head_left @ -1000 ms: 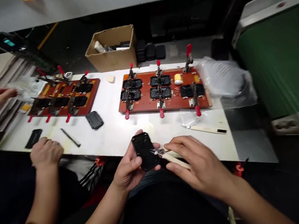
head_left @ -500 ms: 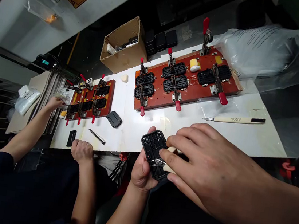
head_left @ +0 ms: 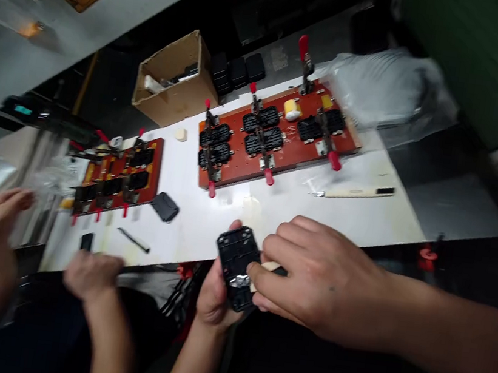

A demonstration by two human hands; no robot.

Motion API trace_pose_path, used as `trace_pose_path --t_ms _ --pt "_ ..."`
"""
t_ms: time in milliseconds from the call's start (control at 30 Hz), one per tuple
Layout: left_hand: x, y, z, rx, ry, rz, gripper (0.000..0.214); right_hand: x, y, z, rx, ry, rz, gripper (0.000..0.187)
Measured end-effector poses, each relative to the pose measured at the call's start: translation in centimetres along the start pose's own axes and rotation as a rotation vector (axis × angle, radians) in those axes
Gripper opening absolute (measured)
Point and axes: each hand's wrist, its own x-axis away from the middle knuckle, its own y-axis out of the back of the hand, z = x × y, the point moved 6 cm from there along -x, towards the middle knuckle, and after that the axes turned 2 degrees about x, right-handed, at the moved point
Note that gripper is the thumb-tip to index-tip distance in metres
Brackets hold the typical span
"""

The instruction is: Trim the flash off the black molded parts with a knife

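Observation:
A black plastic cover [head_left: 236, 255], ribbed on its inner side with a shiny silver patch near the lower end, rests in my left hand [head_left: 212, 298]. My left thumb and fingers grip its edges. Over the cover's right side, my right hand [head_left: 306, 270] pinches a small cream-coloured piece [head_left: 271, 266]; the fingers hide most of it, so its kind cannot be made out. Beyond both hands stands a red-brown fixture board [head_left: 236, 175] with red-handled toggle clamps and several black plastic parts [head_left: 264, 142]. A craft knife [head_left: 353, 193] with a cream handle lies to its front right.
A co-worker's hands [head_left: 93, 273] are at the left, before a second clamp board [head_left: 155, 165]. Another black cover [head_left: 165, 206] and a dark knife [head_left: 133, 240] lie on the white table [head_left: 206, 230]. Behind are a cardboard box [head_left: 168, 99] and a plastic bag [head_left: 381, 91].
The whole view has shifted, with table items now further left. My hands still hold the cover and cream piece. The co-worker's left hand has drawn back from the second board.

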Motion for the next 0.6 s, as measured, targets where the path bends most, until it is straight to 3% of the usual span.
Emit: trace_pose_path --t_ms 67,133,300,400,500,600 --pt "-0.7 0.5 -0.7 0.114 0.007 0.068 0.106 1.6 0.7 -1.4 -0.026 -0.024 -0.003 0.024" --pt "-1.7 1.1 -1.3 0.226 0.029 0.121 0.091 4.1 1.7 -4.4 -0.006 -0.137 -0.005 0.033" --pt "-3.2 0.9 -1.3 0.223 0.064 0.188 0.076 11.9 2.7 -16.5 0.278 -0.642 0.084 0.049" --pt "-2.7 -0.9 -0.8 0.178 0.085 0.239 0.076 14.0 1.3 -21.4 0.342 -0.738 0.133 0.046" --pt "-1.9 -2.2 -0.8 0.153 0.089 0.274 0.083 13.7 0.2 -22.4 0.335 -0.712 0.14 0.043" --pt "-1.5 -2.2 -1.3 0.129 0.038 0.264 0.095 12.9 -0.5 -20.7 0.33 -0.623 0.117 0.041"
